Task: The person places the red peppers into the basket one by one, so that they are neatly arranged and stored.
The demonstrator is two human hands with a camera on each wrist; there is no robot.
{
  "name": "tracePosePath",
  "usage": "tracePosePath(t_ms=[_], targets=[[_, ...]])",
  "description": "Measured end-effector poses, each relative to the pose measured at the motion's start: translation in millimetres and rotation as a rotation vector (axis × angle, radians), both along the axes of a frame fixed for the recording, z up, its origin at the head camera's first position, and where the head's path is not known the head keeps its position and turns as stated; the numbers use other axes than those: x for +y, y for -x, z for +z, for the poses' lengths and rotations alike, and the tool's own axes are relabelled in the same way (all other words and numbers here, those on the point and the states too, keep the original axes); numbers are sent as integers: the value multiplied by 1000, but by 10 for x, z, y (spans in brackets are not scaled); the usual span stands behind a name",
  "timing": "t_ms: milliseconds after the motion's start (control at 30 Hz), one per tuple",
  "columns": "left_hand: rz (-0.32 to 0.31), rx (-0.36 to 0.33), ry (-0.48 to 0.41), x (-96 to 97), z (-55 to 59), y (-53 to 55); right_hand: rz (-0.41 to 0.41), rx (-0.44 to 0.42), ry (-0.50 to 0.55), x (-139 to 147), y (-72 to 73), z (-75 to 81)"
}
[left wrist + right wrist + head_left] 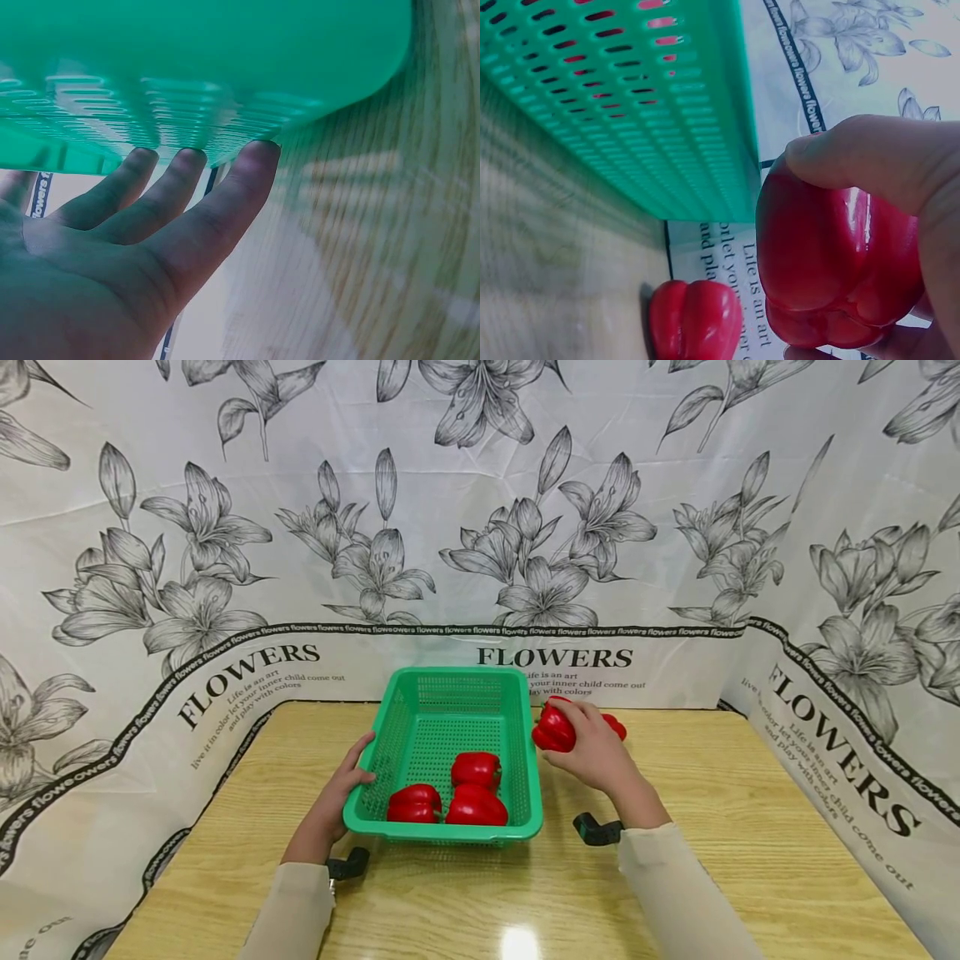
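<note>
A green plastic basket (534, 777) sits in front of me on the table, with three red bell peppers (476, 806) near its front wall. My left hand (341, 789) holds its left side, thumb over the rim. In the left wrist view, extended fingers (217, 202) press their tips against the slotted outer wall (187, 97). Just outside the right rim, my right hand (596, 756) grips another red bell pepper (553, 728), thumb on one side and fingers partly hidden behind it. One more bell pepper (696, 319) lies on the table beyond, partly covered by that hand in the head view.
The wooden table (712, 860) is bounded behind and at the sides by a white flower-printed cloth (675, 668). Black camera mounts (597, 829) stick out from both wrists. The basket's raised walls stand between the two hands.
</note>
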State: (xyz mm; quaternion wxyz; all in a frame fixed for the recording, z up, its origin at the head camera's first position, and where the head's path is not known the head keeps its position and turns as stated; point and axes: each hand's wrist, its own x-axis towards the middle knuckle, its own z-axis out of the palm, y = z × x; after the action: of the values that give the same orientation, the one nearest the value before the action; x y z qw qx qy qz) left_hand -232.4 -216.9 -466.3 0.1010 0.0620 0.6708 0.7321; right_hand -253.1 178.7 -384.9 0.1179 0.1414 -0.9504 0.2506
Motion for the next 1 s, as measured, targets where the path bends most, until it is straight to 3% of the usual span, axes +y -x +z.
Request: tracePosePath(t_ms=[1000], targets=[[-5, 4, -8, -5, -15, -6, 97, 14, 1, -372, -8, 270]])
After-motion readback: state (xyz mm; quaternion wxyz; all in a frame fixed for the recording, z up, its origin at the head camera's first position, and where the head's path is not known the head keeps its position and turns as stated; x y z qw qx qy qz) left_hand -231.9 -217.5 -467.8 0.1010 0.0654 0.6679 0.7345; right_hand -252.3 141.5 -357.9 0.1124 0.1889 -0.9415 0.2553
